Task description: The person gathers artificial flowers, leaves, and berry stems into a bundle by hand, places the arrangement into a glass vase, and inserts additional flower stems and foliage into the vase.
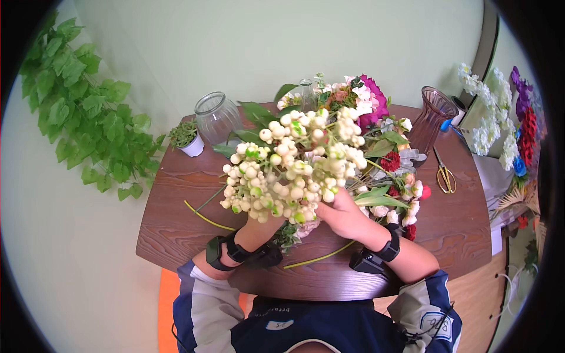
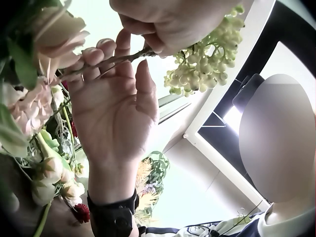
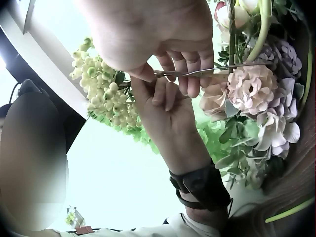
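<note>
A large bunch of cream berries with green tips (image 1: 294,165) hides most of the left hand (image 1: 265,226) in the head view. From the left wrist, the left hand (image 2: 173,22) grips the thin stems (image 2: 111,61) just beneath the berries (image 2: 202,64). Palm up, the right hand (image 2: 113,108) has its bent fingers round the same stems, farther down. In the right wrist view the stems (image 3: 197,73) cross the fingers of the right hand (image 3: 163,37), and the left hand (image 3: 168,108) is beside the berries (image 3: 111,96).
Mixed flowers (image 1: 391,159) lie on the wooden table (image 1: 435,235). Behind are a clear round vase (image 1: 218,117), a small potted plant (image 1: 187,138) and a pinkish vase (image 1: 429,123). Scissors (image 1: 445,176) lie at the right; green stems (image 1: 318,257) lie near the front edge.
</note>
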Action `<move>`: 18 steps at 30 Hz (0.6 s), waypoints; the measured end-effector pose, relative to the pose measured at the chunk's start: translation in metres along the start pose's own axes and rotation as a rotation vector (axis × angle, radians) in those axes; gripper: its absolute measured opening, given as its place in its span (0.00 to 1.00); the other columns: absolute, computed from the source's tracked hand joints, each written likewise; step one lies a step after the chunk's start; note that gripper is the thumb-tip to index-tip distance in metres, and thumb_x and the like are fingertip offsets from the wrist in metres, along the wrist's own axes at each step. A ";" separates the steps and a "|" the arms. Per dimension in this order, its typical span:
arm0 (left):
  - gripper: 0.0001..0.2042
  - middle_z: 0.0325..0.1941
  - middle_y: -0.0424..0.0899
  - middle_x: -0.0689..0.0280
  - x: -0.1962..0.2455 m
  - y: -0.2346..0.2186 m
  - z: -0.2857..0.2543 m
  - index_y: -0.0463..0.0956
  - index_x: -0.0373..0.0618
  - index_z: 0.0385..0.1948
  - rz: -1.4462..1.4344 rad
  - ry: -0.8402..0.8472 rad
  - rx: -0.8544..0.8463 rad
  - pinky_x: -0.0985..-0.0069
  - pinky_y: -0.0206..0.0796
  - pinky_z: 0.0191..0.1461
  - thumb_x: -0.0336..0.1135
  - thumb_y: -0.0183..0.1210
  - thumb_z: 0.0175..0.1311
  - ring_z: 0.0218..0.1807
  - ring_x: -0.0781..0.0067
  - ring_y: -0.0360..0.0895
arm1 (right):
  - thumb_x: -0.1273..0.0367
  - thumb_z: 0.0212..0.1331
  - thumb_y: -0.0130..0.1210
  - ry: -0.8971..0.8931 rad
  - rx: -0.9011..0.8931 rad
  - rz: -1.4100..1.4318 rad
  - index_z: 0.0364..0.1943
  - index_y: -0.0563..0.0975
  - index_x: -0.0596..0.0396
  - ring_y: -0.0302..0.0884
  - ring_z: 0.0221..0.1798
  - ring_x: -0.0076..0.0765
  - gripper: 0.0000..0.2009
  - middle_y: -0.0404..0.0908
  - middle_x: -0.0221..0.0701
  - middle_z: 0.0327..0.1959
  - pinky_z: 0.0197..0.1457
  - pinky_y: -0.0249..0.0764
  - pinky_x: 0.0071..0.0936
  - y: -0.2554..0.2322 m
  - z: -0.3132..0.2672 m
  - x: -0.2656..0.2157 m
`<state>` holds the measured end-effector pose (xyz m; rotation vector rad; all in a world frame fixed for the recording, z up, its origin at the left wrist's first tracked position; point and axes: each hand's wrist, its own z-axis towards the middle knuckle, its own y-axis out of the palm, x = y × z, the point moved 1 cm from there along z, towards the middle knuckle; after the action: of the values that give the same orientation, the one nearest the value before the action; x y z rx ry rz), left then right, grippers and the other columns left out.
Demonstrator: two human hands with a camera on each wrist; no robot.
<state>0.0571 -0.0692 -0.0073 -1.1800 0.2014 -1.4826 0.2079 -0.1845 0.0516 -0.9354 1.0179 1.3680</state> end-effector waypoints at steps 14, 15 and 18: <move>0.21 0.61 0.67 0.61 -0.006 -0.011 -0.031 0.62 0.47 0.60 -0.392 -0.238 -0.145 0.65 0.57 0.66 0.40 0.49 0.66 0.62 0.63 0.64 | 0.81 0.55 0.42 -0.382 -0.028 -0.412 0.46 0.72 0.59 0.77 0.31 0.50 0.15 0.78 0.39 0.29 0.36 0.72 0.36 0.015 -0.006 -0.003; 0.21 0.61 0.67 0.62 -0.004 -0.013 -0.031 0.63 0.48 0.60 -0.440 -0.270 -0.138 0.64 0.56 0.66 0.40 0.49 0.65 0.62 0.62 0.64 | 0.80 0.57 0.42 -0.388 0.007 -0.346 0.45 0.72 0.59 0.75 0.27 0.45 0.13 0.76 0.36 0.25 0.33 0.70 0.33 0.018 -0.007 -0.007; 0.22 0.61 0.67 0.62 0.002 -0.021 -0.032 0.65 0.50 0.59 -0.579 -0.370 -0.116 0.62 0.55 0.66 0.42 0.50 0.64 0.63 0.60 0.64 | 0.76 0.65 0.41 -0.335 0.037 -0.173 0.40 0.72 0.58 0.63 0.19 0.24 0.07 0.65 0.25 0.17 0.26 0.62 0.23 0.023 -0.009 -0.007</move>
<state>0.0201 -0.0795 -0.0069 -1.6741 -0.3396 -1.7184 0.1853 -0.1949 0.0572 -0.7183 0.6895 1.3018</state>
